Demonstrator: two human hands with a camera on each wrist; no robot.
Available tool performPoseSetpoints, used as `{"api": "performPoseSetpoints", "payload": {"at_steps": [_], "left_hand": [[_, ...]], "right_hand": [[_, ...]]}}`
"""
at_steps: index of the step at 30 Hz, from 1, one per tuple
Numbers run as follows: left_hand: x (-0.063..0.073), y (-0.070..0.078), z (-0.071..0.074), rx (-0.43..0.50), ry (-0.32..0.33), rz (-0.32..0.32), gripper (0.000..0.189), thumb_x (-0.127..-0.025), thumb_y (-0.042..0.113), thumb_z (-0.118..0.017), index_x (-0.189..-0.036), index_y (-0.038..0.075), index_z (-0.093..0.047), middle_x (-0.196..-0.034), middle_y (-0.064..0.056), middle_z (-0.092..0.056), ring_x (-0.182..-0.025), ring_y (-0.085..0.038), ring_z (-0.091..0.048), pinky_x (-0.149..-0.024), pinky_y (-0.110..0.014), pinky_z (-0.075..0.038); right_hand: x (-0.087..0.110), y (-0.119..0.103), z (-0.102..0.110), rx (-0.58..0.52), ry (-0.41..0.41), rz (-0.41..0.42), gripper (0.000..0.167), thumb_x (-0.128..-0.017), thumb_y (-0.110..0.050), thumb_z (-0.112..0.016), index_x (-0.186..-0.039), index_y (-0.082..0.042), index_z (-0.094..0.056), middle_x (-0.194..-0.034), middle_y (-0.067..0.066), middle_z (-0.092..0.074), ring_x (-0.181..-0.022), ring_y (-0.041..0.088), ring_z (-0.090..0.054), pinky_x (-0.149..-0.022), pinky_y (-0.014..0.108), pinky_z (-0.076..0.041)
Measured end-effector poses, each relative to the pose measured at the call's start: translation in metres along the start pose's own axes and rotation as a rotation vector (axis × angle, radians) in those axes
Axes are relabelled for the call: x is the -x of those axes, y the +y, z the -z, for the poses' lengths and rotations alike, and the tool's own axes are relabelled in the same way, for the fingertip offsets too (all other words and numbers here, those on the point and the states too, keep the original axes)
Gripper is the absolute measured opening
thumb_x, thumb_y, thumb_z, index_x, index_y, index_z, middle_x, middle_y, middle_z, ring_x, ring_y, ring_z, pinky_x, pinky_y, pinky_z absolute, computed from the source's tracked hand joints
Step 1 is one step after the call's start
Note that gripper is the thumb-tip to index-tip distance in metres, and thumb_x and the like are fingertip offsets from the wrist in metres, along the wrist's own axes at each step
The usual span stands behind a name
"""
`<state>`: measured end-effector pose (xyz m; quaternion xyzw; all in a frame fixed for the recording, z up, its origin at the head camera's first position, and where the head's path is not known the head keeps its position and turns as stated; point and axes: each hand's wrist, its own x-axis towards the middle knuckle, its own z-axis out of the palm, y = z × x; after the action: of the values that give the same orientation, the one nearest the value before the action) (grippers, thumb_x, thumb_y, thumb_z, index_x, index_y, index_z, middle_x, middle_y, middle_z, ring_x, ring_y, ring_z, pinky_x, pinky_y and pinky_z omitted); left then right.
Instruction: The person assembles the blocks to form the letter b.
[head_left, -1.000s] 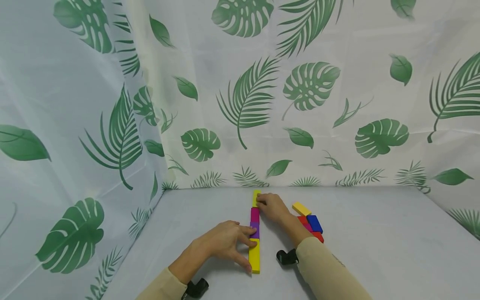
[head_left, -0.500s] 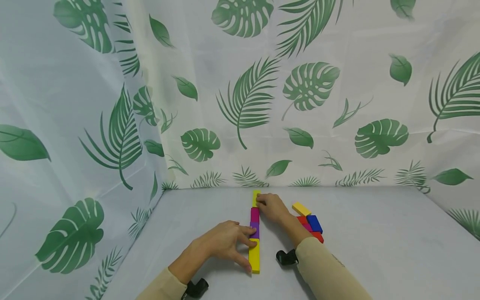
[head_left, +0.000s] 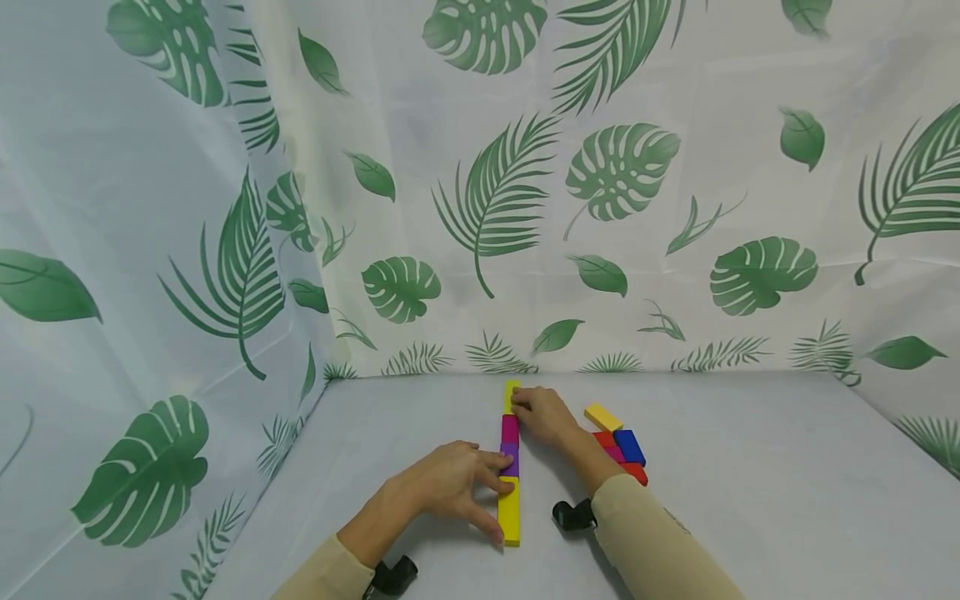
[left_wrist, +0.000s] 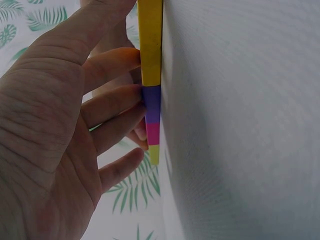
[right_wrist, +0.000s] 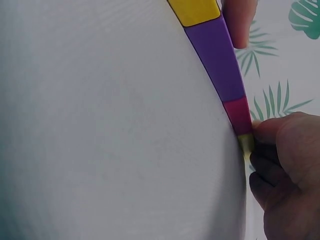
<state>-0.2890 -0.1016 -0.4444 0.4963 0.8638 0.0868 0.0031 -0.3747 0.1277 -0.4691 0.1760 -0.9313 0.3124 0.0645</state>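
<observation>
A straight row of coloured blocks lies on the white table: a yellow block (head_left: 508,521) nearest, then a purple block (head_left: 509,468), a magenta block (head_left: 510,429) and a lime-yellow block (head_left: 509,393) at the far end. My left hand (head_left: 447,482) rests its fairly straight fingertips (left_wrist: 134,93) on the purple and near yellow blocks. Its thumb lies by the near end of the yellow one. At the far end, my right hand (head_left: 549,415) holds the lime-yellow block with curled fingers (right_wrist: 265,170); its exact hold is partly hidden.
Right of the row, beside the right forearm, lie an orange-yellow block (head_left: 603,417), a blue block (head_left: 629,447), red blocks (head_left: 635,473) and a magenta one (head_left: 616,454). A leaf-patterned cloth (head_left: 450,233) hangs behind and to the left of the table (head_left: 750,500).
</observation>
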Motion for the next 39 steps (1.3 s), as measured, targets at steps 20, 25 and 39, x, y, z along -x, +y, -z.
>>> {"api": "performPoseSetpoints", "payload": {"at_steps": [20, 25, 39], "left_hand": [[0.0, 0.002, 0.001, 0.004, -0.002, -0.01, 0.068, -0.076, 0.075, -0.077, -0.128, 0.031, -0.074, -0.148, 0.006, -0.061, -0.14, -0.004, -0.054, -0.118, -0.042, -0.045], [0.0, 0.001, 0.001, 0.003, -0.007, -0.002, 0.068, -0.076, 0.076, -0.077, -0.128, 0.031, -0.074, -0.148, 0.007, -0.062, -0.14, -0.005, -0.054, -0.118, -0.043, -0.045], [-0.001, 0.0, 0.001, -0.003, 0.001, -0.021, 0.068, -0.076, 0.075, -0.077, -0.127, 0.03, -0.075, -0.147, 0.005, -0.062, -0.139, -0.004, -0.055, -0.117, -0.043, -0.046]], "right_hand": [[0.004, 0.003, -0.006, -0.041, 0.037, 0.019, 0.029, -0.1, -0.014, -0.069, -0.126, -0.001, -0.074, -0.141, 0.017, -0.067, -0.136, 0.039, -0.059, -0.116, 0.054, -0.045], [0.004, 0.005, -0.012, -0.061, 0.071, 0.024, 0.029, -0.1, -0.013, -0.069, -0.126, 0.0, -0.073, -0.141, 0.016, -0.067, -0.137, 0.039, -0.058, -0.116, 0.055, -0.045], [0.007, 0.005, -0.015, -0.096, 0.093, 0.001, 0.032, -0.1, -0.016, -0.069, -0.129, 0.0, -0.072, -0.142, 0.015, -0.066, -0.138, 0.038, -0.057, -0.117, 0.054, -0.043]]}}
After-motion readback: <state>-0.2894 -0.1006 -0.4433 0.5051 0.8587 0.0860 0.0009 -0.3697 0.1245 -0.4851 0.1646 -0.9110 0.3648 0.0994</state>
